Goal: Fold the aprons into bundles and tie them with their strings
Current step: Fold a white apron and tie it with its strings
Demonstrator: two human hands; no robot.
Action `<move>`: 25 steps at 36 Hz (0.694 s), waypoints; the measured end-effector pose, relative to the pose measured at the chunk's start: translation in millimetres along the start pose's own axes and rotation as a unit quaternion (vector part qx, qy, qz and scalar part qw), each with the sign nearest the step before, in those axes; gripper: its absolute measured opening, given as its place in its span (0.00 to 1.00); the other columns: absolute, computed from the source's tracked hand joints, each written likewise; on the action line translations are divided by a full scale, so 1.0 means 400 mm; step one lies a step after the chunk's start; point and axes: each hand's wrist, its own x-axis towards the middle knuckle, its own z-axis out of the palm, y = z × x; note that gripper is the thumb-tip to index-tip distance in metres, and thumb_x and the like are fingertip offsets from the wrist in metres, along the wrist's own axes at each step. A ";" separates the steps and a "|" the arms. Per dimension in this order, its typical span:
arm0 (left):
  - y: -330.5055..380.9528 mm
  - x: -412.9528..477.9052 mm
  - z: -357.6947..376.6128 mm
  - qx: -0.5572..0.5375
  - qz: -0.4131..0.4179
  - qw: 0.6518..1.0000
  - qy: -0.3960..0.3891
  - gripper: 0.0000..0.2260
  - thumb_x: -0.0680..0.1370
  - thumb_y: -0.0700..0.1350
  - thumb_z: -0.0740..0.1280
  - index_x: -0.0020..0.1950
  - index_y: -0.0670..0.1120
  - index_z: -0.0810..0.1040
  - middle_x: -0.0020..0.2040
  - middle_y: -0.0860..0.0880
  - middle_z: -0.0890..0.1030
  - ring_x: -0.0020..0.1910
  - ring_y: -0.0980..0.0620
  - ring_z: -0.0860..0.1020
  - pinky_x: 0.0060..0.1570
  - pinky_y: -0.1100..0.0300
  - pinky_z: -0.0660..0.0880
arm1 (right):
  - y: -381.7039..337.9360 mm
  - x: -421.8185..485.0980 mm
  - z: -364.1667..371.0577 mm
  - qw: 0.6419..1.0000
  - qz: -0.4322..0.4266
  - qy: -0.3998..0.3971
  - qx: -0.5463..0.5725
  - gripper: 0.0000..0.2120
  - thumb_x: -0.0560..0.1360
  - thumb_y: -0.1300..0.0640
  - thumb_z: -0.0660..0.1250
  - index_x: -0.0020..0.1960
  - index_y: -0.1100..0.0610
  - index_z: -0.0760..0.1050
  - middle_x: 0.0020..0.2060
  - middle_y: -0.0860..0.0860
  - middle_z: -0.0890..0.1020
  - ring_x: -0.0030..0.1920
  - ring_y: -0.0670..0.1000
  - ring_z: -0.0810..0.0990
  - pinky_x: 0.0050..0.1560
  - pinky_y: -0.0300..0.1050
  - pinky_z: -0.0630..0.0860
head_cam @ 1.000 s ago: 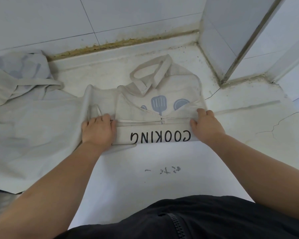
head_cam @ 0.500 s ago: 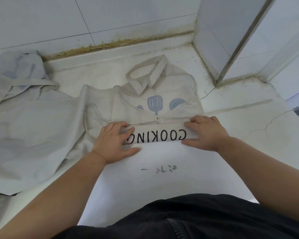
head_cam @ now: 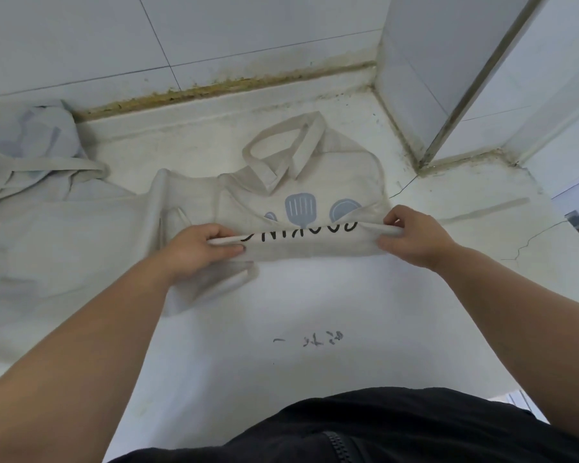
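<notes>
While two aprons lie on the white desk [head_cam: 315, 312], only one is in the hands: the beige apron [head_cam: 331, 182] at the middle, close to the tiled wall [head_cam: 214, 35]. Its near edge is rolled into a long fold, and each of the two hands grips one end of that fold. The left hand [head_cam: 198, 252] has its fingers curled over the top and its thumb along the near side; the right hand [head_cam: 411, 238] pinches the other end in the same way. One row of black lettering [head_cam: 298, 232] runs along the fold, with only part of each letter showing. Above it sit a blue spatula print [head_cam: 300, 208] and one neck loop [head_cam: 281, 152], which lies flat on the far part of the cloth. One string [head_cam: 485, 210] trails on the desk to the right. The second apron [head_cam: 47, 228] is spread loosely at the left, just beside the first. A few dark scribbles [head_cam: 311, 339] mark the desk nearer the person's black garment [head_cam: 348, 429].
</notes>
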 end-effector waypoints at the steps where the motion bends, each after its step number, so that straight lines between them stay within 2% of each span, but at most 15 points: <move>1: -0.006 0.003 0.001 -0.002 -0.002 1.000 0.021 0.09 0.70 0.50 0.76 0.47 0.49 0.82 0.41 0.52 0.81 0.40 0.55 0.77 0.44 0.62 0.71 | 0.002 0.003 0.002 1.000 0.002 0.014 0.006 0.08 0.71 0.57 0.68 0.48 0.53 0.71 0.41 0.52 0.77 0.41 0.54 0.75 0.39 0.44 0.68; 5: -0.015 0.028 0.018 -0.022 -0.026 0.993 0.112 0.09 0.76 0.51 0.70 0.48 0.45 0.77 0.43 0.48 0.80 0.43 0.48 0.77 0.43 0.56 0.72 | 0.004 0.019 0.011 0.997 0.030 0.062 0.025 0.11 0.75 0.55 0.65 0.54 0.59 0.69 0.41 0.54 0.76 0.43 0.57 0.74 0.40 0.45 0.68; 8: 0.001 0.034 0.041 0.064 -0.040 0.984 0.162 0.12 0.77 0.51 0.67 0.51 0.42 0.74 0.43 0.47 0.77 0.45 0.46 0.75 0.42 0.56 0.69 | -0.003 0.036 0.025 0.997 0.039 0.064 0.004 0.15 0.77 0.55 0.63 0.61 0.60 0.66 0.44 0.56 0.75 0.48 0.60 0.75 0.42 0.46 0.68; 12: 0.014 0.034 0.067 0.120 -0.063 0.971 0.199 0.15 0.77 0.50 0.67 0.54 0.39 0.72 0.48 0.42 0.77 0.50 0.42 0.75 0.44 0.56 0.68 | -0.019 0.047 0.044 0.992 0.090 0.083 -0.038 0.24 0.77 0.53 0.64 0.68 0.60 0.61 0.58 0.60 0.73 0.58 0.63 0.73 0.52 0.52 0.71; 14: 0.016 0.034 0.077 0.175 -0.072 0.957 0.221 0.16 0.76 0.50 0.67 0.57 0.40 0.71 0.54 0.39 0.75 0.55 0.39 0.73 0.51 0.51 0.70 | -0.024 0.040 0.046 0.980 0.090 0.118 -0.128 0.25 0.76 0.50 0.65 0.69 0.57 0.62 0.61 0.59 0.70 0.60 0.62 0.71 0.57 0.54 0.68; 16: 0.023 0.025 0.087 0.294 -0.045 0.919 0.259 0.18 0.75 0.48 0.68 0.60 0.40 0.71 0.58 0.38 0.73 0.58 0.38 0.70 0.57 0.47 0.66 | -0.031 0.033 0.050 0.954 0.034 0.132 -0.269 0.18 0.78 0.53 0.61 0.66 0.55 0.66 0.59 0.57 0.71 0.59 0.60 0.71 0.58 0.52 0.66; 17: 0.025 0.020 0.091 0.335 -0.006 0.904 0.266 0.18 0.74 0.45 0.69 0.60 0.40 0.72 0.57 0.37 0.73 0.57 0.37 0.70 0.56 0.47 0.66 | -0.038 0.030 0.054 0.937 -0.009 0.123 -0.325 0.16 0.77 0.56 0.60 0.65 0.55 0.69 0.58 0.56 0.72 0.58 0.59 0.70 0.58 0.50 0.64; 19: 0.022 0.013 0.107 0.354 0.093 0.904 0.221 0.20 0.67 0.35 0.71 0.59 0.39 0.76 0.53 0.37 0.76 0.52 0.35 0.74 0.49 0.46 0.69 | -0.051 0.023 0.068 0.917 -0.095 0.083 -0.379 0.17 0.75 0.61 0.58 0.64 0.54 0.71 0.58 0.54 0.72 0.60 0.57 0.69 0.59 0.48 0.61; 21: 0.005 0.013 0.129 0.346 0.178 0.908 0.158 0.22 0.63 0.32 0.70 0.57 0.38 0.80 0.50 0.37 0.79 0.46 0.35 0.79 0.44 0.48 0.75 | -0.055 0.017 0.088 0.924 -0.138 0.037 -0.354 0.19 0.75 0.63 0.57 0.65 0.55 0.70 0.65 0.53 0.70 0.63 0.56 0.68 0.63 0.46 0.59; 23: -0.005 0.006 0.141 0.335 0.204 0.910 0.133 0.18 0.71 0.40 0.65 0.60 0.37 0.79 0.54 0.38 0.80 0.47 0.36 0.80 0.46 0.48 0.77 | -0.054 0.008 0.106 0.947 -0.131 0.001 -0.293 0.19 0.76 0.64 0.55 0.66 0.56 0.68 0.73 0.55 0.61 0.66 0.56 0.68 0.65 0.46 0.58; 24: -0.001 -0.001 0.146 0.338 0.193 0.915 0.104 0.21 0.76 0.48 0.58 0.64 0.39 0.76 0.59 0.38 0.77 0.53 0.37 0.79 0.52 0.48 0.76 | -0.050 0.004 0.111 0.955 -0.123 -0.002 -0.268 0.18 0.77 0.62 0.55 0.66 0.56 0.67 0.75 0.55 0.57 0.67 0.56 0.67 0.65 0.46 0.58; 25: 0.002 -0.007 0.154 0.360 0.180 0.912 0.076 0.28 0.77 0.57 0.50 0.70 0.42 0.71 0.67 0.39 0.72 0.63 0.38 0.73 0.62 0.48 0.70 | -0.047 0.001 0.115 0.961 -0.120 0.002 -0.249 0.17 0.78 0.58 0.54 0.66 0.56 0.67 0.76 0.54 0.56 0.68 0.56 0.67 0.65 0.47 0.58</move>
